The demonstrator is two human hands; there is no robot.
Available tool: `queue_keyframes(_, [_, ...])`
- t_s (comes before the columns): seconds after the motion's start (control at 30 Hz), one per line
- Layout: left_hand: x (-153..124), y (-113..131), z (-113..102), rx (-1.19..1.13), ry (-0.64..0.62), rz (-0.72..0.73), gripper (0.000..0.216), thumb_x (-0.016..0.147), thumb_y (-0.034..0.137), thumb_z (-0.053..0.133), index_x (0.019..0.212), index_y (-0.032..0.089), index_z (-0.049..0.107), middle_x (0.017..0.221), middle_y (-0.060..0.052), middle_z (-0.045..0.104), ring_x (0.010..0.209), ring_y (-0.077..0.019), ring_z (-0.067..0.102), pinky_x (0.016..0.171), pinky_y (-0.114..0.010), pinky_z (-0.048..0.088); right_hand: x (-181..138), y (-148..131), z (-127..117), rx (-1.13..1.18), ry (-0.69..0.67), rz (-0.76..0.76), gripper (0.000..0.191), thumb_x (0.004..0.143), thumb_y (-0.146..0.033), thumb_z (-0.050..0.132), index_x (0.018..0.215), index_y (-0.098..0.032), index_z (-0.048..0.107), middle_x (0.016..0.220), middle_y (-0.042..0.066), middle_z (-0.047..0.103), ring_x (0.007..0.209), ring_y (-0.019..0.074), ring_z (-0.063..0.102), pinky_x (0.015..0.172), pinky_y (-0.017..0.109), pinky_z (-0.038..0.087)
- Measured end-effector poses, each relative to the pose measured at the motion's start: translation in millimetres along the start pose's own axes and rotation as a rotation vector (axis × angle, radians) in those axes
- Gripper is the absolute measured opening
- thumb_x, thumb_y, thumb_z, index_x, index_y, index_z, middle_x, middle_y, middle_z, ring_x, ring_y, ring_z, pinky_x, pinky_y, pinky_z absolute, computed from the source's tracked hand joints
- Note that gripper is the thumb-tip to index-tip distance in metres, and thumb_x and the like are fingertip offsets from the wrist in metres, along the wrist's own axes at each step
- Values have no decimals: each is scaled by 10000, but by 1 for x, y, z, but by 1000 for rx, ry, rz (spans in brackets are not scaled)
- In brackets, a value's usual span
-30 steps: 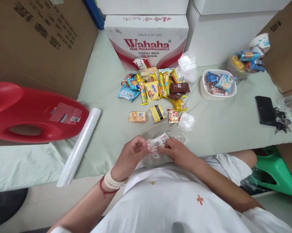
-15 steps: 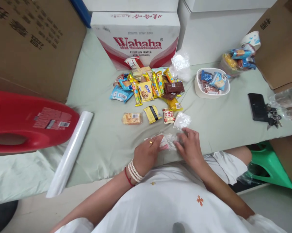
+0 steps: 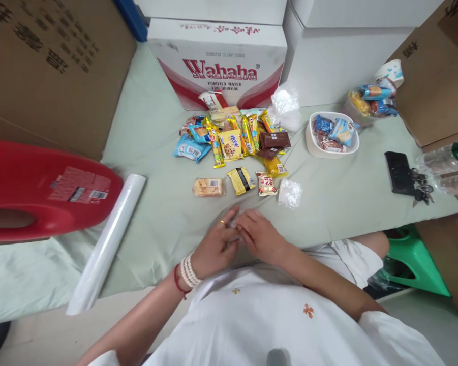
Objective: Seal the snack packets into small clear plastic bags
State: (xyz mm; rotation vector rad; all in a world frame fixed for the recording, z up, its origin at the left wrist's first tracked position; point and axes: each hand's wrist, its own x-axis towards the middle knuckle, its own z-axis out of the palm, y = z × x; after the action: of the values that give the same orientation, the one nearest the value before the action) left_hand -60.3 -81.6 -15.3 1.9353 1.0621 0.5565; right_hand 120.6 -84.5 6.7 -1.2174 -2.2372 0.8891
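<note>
Close to the table's near edge, my left hand [image 3: 218,245] and my right hand [image 3: 257,235] meet, fingertips touching. Between them a small glint of a clear plastic bag [image 3: 233,224] shows; the fingers hide most of it. My left index finger is stretched out, the other fingers are curled. The right fingers are bent and pinched together. Just beyond the hands lie a tan wrapped snack [image 3: 209,187], a yellow packet with a black stripe [image 3: 240,181], a red and cream packet [image 3: 266,183] and a folded clear plastic bag [image 3: 290,193].
Behind is a pile of wrapped snacks [image 3: 231,143] before a Wahaha carton [image 3: 221,61]. A white tub [image 3: 332,152] of packets stands at right, with a phone [image 3: 399,173] and keys [image 3: 423,192] farther right. At left are a red jug [image 3: 80,188] and a plastic roll [image 3: 107,244].
My right hand has moved left to meet my left hand, which has shifted slightly left. The plastic bag, spread between them before, is now mostly covered by the fingers.
</note>
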Motion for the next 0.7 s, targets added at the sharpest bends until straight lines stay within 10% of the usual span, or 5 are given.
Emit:
queue_keyframes(0.2, [-16,-7,-17,-828,425,-281,255,667,186,562,853,232,730,1304,-103,725,1389,-359,565,1146,-581,475,-9,1,16,-242,-95,-128,749,914,-484,715,1495,-105,433,1497,214,497,1327,346,442,1108,498,416])
queue_keyframes(0.33, [-19,-6,-27,-983,584,-325,215,658,168,581,844,232,668,1157,-74,726,1341,-346,587,1067,-574,543,-4,7,25,-360,-134,-142,537,955,-321,668,1442,-164,508,1463,180,551,1294,326,482,1055,488,437])
queue_keyframes(0.57, [-19,0,-29,-727,350,-364,577,725,315,819,1266,264,626,1430,-111,624,1301,-311,599,984,-415,583,10,4,-15,195,-26,17,296,1011,-305,577,1286,-207,627,1214,104,710,1080,212,634,981,377,494])
queue_keyframes(0.7, [1,17,-12,-711,177,-446,529,818,487,774,1244,207,633,1186,-104,738,1040,-259,697,903,-397,597,9,6,-24,612,84,208,400,959,-498,643,1243,-216,644,1037,52,725,894,179,670,823,306,527])
